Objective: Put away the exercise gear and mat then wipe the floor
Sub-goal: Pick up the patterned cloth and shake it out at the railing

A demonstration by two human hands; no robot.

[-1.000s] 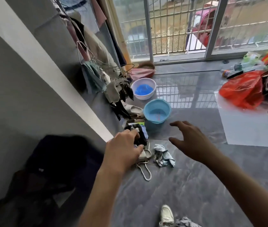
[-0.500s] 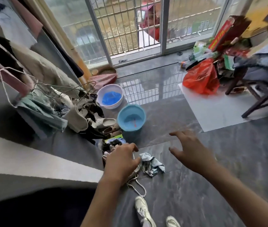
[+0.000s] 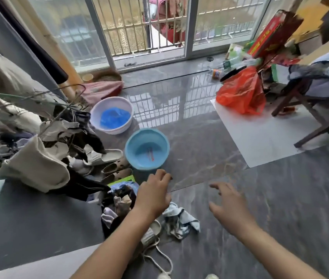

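above the grey floor [image 3: 280, 198], left hand [image 3: 153, 195] and right hand [image 3: 229, 208] outstretched, empty

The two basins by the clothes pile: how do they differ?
The white basin stands farther from the hands, nearer the window; the blue basin stands closer, just beyond the left hand. The white basin holds something bright blue, perhaps plastic; the blue basin shows only a red mark inside. Both are round, upright, and on the floor.
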